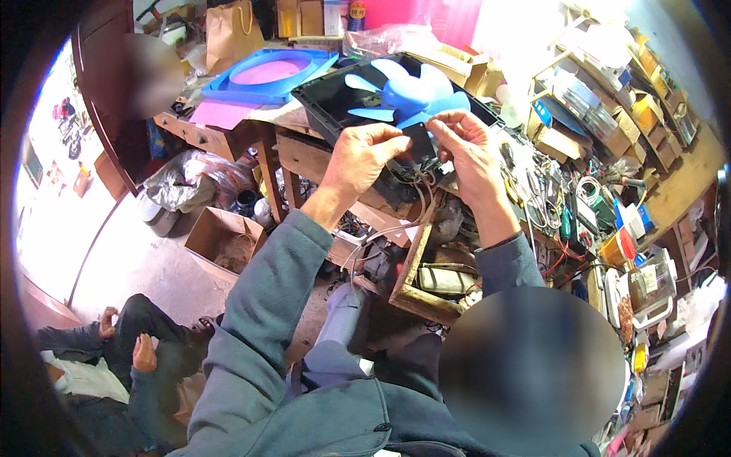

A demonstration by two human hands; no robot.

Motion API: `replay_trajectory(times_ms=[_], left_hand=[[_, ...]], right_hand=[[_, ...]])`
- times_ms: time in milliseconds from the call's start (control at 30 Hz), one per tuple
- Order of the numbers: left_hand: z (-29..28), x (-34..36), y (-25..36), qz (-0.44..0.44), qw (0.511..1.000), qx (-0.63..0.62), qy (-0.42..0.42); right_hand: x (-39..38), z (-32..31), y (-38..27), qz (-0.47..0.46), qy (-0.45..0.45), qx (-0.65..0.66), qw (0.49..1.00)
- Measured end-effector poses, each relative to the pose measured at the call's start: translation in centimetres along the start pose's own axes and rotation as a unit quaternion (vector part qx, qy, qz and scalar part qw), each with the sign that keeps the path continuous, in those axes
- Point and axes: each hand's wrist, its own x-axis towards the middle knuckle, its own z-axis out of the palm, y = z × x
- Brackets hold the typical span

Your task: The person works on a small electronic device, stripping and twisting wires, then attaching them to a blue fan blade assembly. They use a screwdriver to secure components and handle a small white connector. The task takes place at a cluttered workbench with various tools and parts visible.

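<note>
My left hand (364, 158) has thumb and forefinger pinched at the left side of a small black part (418, 149) just below the blue fan blades (406, 95). My right hand (466, 156) is closed at that part's upper right, fingertips pressed together; what it pinches is too small to make out. The fan sits in a black housing (314, 107), which rests tilted on the cluttered bench. Pale cables (396, 228) hang down from below the black part. A blue frame (320, 65) with a round opening lies to the left of the housing.
A wooden drawer (403, 278) juts out below my hands. Tools (563, 213) and boxes crowd the right side. A cardboard carton (207, 240) stands on the floor at left. Another person (114, 381) sits low at the lower left, hands (143, 352) apart from mine.
</note>
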Motion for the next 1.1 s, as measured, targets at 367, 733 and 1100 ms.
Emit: replay_trajectory(times_ms=[367, 733, 1100], left_hand=[[0.3, 0.2, -0.5, 0.016, 0.998, 0.050, 0.031], [0.2, -0.2, -1.2, 0.045, 0.998, 0.037, 0.022], [-0.3, -0.2, -1.8, 0.070, 0.995, 0.066, 0.035]], right_hand=[[0.0, -0.1, -1.2, -0.060, -0.027, -0.189, 0.980], [-0.2, 0.5, -1.7, -0.125, -0.026, -0.284, 0.950], [2.0, -0.8, -2.7, -0.019, -0.150, -0.252, 0.956]])
